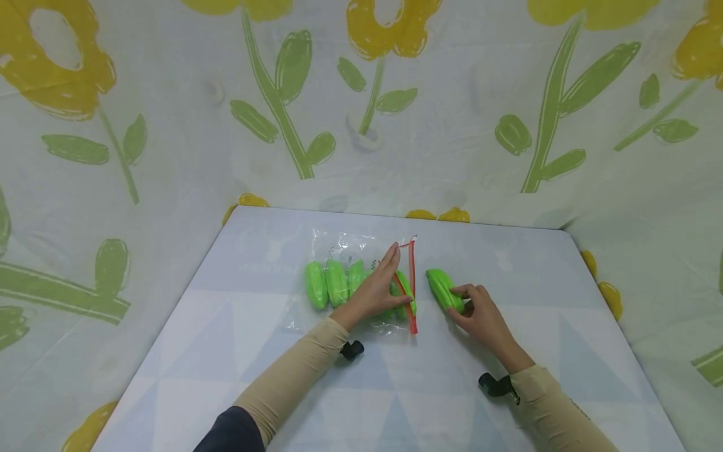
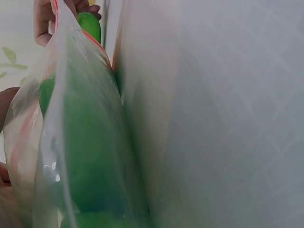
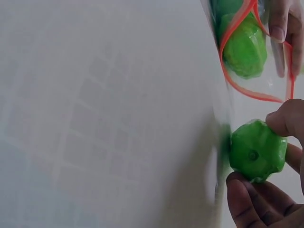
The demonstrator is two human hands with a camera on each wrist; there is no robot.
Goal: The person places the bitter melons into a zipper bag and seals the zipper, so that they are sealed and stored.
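Observation:
A clear zip bag [image 1: 294, 323] with a red-edged mouth lies on the table, its mouth facing right. Several green ridged vegetables, perhaps toy bitter melons, lie side by side inside, among them one at the far left [image 1: 316, 286]. My left hand [image 1: 369, 295] is over the bag's right part, fingers extended and thumb at the red edge [image 3: 228, 71], which stands parted. Just right of the mouth, my right hand [image 1: 480, 317] pinches another green ridged vegetable [image 1: 442, 285] between thumb and fingers, at its near end. The right wrist view shows this vegetable's knobbly end [image 3: 259, 149].
The pale table [image 1: 226, 351] has a blue triangle pattern. Behind it hangs a flower-printed cloth [image 1: 440, 138]. A black wrist camera [image 1: 496, 385] is by the right wrist and another [image 1: 353, 350] by the left.

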